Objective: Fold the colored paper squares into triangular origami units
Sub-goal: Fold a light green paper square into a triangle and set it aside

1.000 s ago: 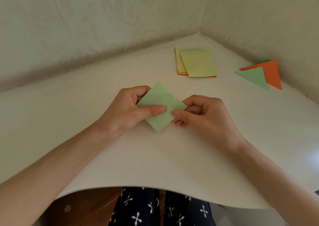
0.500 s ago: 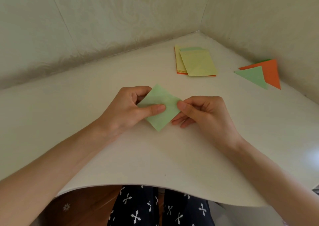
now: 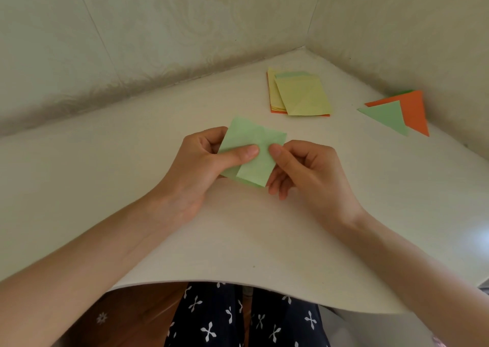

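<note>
**Green sheet pinched between both hands, mid-fold**

The green sheet (image 3: 251,140) is held just above the table (image 3: 132,177), near its middle, between the two hands. The left hand (image 3: 195,166) grips its 9 o'clock edge, thumb on top and fingers curled behind. The right hand (image 3: 312,172) pinches the 3 o'clock edge the same way. The thumb tips lie close together on the paper, not touching.

The sheet's long axis runs roughly from 12 to 6 o'clock, leaning slightly. A flap lies over its lower right part, with the edge slanting from between the thumbs toward 7 o'clock. Both hands are equally near, so either could press the crease.

The stack of squares (image 3: 304,95) lies at 1 o'clock. A green triangle (image 3: 386,116) and an orange triangle (image 3: 415,111) overlap at 2 o'clock.
</note>
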The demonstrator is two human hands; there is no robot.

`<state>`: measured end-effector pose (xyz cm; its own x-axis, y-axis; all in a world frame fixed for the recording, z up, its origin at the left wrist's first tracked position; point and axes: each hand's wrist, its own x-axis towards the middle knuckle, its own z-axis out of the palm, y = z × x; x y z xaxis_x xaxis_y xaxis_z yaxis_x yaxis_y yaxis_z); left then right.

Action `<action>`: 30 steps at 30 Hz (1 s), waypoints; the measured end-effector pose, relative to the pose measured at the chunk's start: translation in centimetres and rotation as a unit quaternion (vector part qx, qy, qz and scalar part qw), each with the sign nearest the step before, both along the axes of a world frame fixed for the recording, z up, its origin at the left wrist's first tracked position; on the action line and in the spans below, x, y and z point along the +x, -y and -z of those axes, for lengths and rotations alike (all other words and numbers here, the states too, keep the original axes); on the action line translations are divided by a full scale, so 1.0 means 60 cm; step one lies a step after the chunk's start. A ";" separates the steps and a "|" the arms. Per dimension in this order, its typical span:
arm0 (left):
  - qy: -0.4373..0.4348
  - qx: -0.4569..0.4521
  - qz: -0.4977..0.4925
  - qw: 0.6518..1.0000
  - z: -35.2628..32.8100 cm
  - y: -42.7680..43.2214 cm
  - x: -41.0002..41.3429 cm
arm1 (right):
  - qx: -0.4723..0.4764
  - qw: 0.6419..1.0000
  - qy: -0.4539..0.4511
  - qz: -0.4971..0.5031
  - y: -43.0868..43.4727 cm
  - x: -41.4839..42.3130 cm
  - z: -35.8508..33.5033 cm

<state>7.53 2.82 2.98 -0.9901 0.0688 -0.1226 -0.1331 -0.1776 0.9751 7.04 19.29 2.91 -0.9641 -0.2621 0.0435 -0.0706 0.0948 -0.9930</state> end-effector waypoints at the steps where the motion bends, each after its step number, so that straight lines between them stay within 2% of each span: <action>1: 0.004 0.006 -0.001 1.000 0.000 -0.001 0.000 | -0.006 1.000 -0.001 0.004 0.000 0.000 0.001; 7: 0.006 0.023 -0.030 0.999 -0.002 -0.002 0.000 | -0.028 0.996 0.054 -0.069 -0.001 -0.002 -0.001; 13: 0.004 0.037 -0.045 0.998 0.002 -0.009 0.003 | 0.039 0.999 0.008 -0.025 0.001 -0.001 0.005; 21: 0.003 0.086 -0.122 0.989 -0.008 0.023 -0.020 | -0.018 0.996 0.073 -0.052 -0.001 0.002 0.001; 25: 0.000 0.076 -0.121 0.990 -0.005 0.021 -0.018 | -0.036 0.990 0.129 -0.049 0.016 -0.008 -0.015; 30: -0.009 0.055 -0.118 0.991 -0.003 0.015 -0.011 | 0.000 0.994 0.092 -0.064 0.052 -0.014 -0.014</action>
